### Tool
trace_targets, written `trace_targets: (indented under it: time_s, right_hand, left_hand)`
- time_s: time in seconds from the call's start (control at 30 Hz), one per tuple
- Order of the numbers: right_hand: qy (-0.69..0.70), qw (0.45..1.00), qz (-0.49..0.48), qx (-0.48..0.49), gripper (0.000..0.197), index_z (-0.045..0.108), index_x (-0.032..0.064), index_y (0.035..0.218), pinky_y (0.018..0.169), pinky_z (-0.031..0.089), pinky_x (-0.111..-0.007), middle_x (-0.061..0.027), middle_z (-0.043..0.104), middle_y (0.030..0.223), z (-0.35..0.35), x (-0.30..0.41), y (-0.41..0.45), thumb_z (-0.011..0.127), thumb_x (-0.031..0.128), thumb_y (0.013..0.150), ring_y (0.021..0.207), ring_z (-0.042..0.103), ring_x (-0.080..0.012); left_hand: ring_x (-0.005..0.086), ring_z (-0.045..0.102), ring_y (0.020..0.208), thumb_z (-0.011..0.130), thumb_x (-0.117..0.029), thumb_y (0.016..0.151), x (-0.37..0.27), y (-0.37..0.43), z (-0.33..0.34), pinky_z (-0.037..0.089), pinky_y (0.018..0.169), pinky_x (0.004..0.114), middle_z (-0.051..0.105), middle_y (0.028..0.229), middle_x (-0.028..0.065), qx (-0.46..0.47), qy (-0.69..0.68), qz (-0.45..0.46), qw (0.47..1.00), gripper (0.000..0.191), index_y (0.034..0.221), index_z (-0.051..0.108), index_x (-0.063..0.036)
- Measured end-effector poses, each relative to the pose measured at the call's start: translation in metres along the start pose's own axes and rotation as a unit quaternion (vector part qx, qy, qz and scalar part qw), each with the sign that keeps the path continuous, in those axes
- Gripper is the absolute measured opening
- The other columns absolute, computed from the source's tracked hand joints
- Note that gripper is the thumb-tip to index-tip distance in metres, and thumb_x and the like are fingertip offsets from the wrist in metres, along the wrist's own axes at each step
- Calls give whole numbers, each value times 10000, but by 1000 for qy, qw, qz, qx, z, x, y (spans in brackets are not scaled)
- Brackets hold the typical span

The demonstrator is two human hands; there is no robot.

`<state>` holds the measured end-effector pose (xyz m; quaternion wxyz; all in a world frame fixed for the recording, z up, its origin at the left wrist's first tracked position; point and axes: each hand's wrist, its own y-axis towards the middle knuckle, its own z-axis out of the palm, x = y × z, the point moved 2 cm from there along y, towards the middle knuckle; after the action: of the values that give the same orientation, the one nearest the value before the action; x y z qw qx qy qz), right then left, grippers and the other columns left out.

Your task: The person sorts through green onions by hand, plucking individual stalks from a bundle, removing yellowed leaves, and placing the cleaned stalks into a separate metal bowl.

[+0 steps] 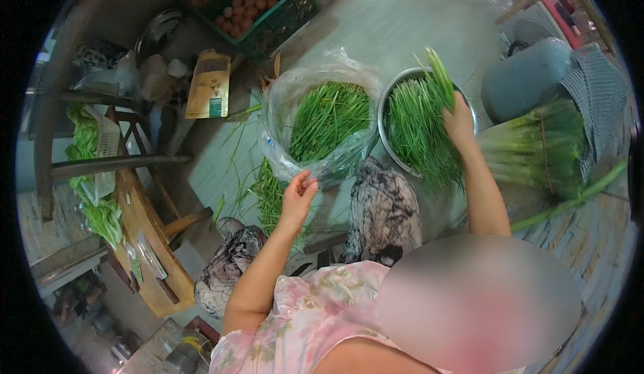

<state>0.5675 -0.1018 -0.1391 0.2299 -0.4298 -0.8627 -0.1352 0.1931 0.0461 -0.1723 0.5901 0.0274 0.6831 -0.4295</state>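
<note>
My right hand (459, 117) grips a small bunch of green stalks (439, 76) with pale ends, over the right side of a round metal basin (385, 137). Long thin green leaves, like garlic chives (415, 117), fill that basin. To its left, a clear plastic bag (275, 117) stands wide open, holding more cut green leaves (329, 117). Near the bag's lower left rim is my left hand (299, 198), its fingers loosely curled and holding nothing. Loose green leaves (269, 193) lie on the floor beside the bag, partly behind my left wrist.
A tied bundle of large leafy stalks (533, 147) and a grey-blue cylinder (526, 79) stand at the right. A green crate (287, 19) of round brownish things is beyond the bag. On the left, a wooden board (146, 268) bears a cleaver (151, 257) beside leafy greens (103, 220).
</note>
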Motion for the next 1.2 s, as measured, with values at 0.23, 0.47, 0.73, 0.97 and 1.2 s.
trace_targets:
  time_s: [0.23, 0.47, 0.73, 0.97, 1.2]
  right_hand:
    - [-82, 996, 16, -34, 747, 195, -3, 1331, 902, 370, -401, -255, 444, 1192, 46, -45, 11, 630, 198, 758, 1087, 456, -366]
    - [335, 864, -180, 330, 388, 532, 19, 1107, 841, 427, -347, -153, 585, 1002, 18, 199, -85, 599, 133, 742, 957, 559, -274]
    - [238, 837, -313, 382, 341, 530, 44, 1038, 570, 426, -302, -48, 545, 750, 48, 223, -129, 519, 149, 715, 666, 547, -185]
    - [222, 836, -315, 392, 384, 523, 47, 1077, 568, 408, -272, -25, 528, 784, 42, 216, -120, 490, 206, 729, 666, 519, -151]
    - [250, 835, -318, 373, 474, 527, 34, 1096, 544, 368, -239, 3, 508, 774, 31, 215, -92, 502, 356, 749, 642, 494, -114]
  left_hand:
    - [143, 521, 923, 600, -116, 798, 32, 87, 4, 417, 812, 263, 556, 1013, 86, 13, 46, -38, 998, 406, 1159, 457, 1]
    - [124, 559, 819, 640, -174, 762, 36, 202, 20, 445, 716, 256, 599, 897, 89, -25, 243, 24, 970, 318, 1005, 541, 5]
    - [270, 520, 817, 689, -219, 676, 35, 286, 62, 416, 738, 367, 547, 808, 95, -128, 430, 165, 879, 299, 877, 538, -57]
    - [265, 574, 711, 615, -173, 725, 62, 311, 35, 449, 658, 382, 600, 802, 117, -121, 395, 126, 902, 220, 885, 552, -35]
    - [231, 547, 644, 589, -163, 756, 45, 303, 11, 432, 607, 334, 576, 731, 112, -175, 289, 166, 926, 213, 911, 558, -21]
